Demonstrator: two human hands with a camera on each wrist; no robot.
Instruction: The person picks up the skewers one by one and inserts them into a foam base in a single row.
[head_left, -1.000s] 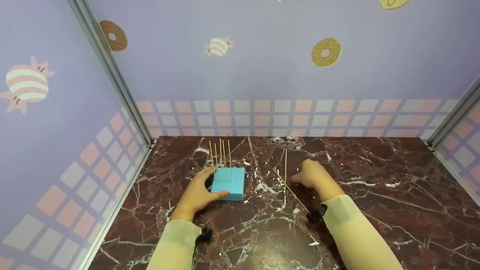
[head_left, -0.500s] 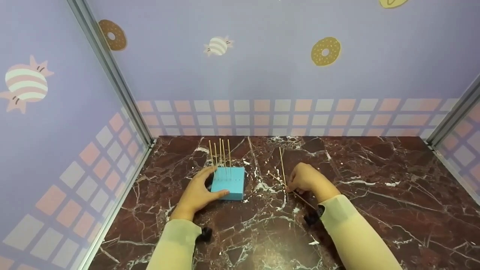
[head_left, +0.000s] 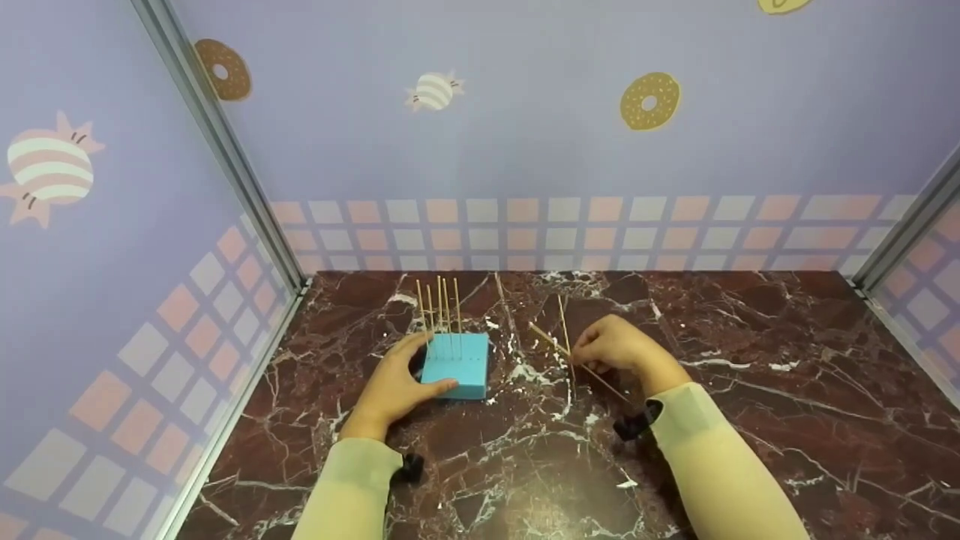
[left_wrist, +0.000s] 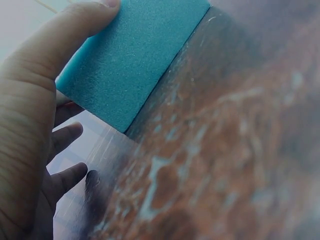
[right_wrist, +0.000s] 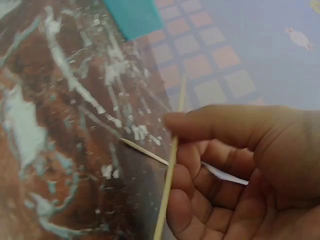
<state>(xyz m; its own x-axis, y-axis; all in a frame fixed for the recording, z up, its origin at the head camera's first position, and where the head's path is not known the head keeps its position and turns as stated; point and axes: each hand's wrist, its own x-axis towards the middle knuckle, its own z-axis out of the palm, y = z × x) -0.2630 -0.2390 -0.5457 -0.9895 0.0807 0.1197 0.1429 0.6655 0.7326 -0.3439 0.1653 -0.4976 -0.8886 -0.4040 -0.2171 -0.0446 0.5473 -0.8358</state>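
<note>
My left hand [head_left: 394,390] grips a light blue foam block [head_left: 471,375] at its left side, thumb on the front edge. Several thin bamboo skewers [head_left: 459,315] stand upright in the block's top, with small holes beside them. In the left wrist view the thumb overlaps the block [left_wrist: 130,60] and other fingers show beyond its near corner. To the right, my right hand [head_left: 611,349] pinches a bamboo skewer [head_left: 548,338] between thumb and forefinger; in the right wrist view this skewer [right_wrist: 167,195] crosses the fingertips. A second skewer [head_left: 564,319] lies on the table, its pointed tip [right_wrist: 131,145] beside the fingers.
The tabletop [head_left: 525,465] is dark red marble with white veins. Small white crumbs [head_left: 491,325] are scattered between the hands. A lilac patterned wall [head_left: 525,150] closes the back, with side panels left and right.
My right hand moved left and toward me to the skewers, then pinched one; its left end has risen and shifted left. The other skewer has tilted slightly. The left hand has stayed on the block.
</note>
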